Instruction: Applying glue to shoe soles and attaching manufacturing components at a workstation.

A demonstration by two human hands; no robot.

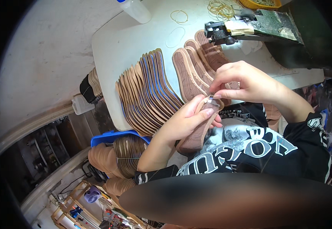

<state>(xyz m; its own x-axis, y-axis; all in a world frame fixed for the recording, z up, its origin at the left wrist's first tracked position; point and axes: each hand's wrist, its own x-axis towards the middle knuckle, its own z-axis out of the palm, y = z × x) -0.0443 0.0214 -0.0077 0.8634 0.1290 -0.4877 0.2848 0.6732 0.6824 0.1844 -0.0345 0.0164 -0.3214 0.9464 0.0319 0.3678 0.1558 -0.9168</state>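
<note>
Piece in hand: one brown insole [196, 135], frame centre, before the bench [112, 42] edge. The left hand [185, 122] is clamped on it; the right hand [236, 80] has bent fingertips at its upper end, but whether they pinch it cannot be told. Judged mid-handling. Overlapping insoles [187, 74] lie above; a standing insole row [147, 91] fills centre-left; which are finished is not determinable. Open room: bench top, upper left; the machine arm [265, 28] restricts upper right.
</note>
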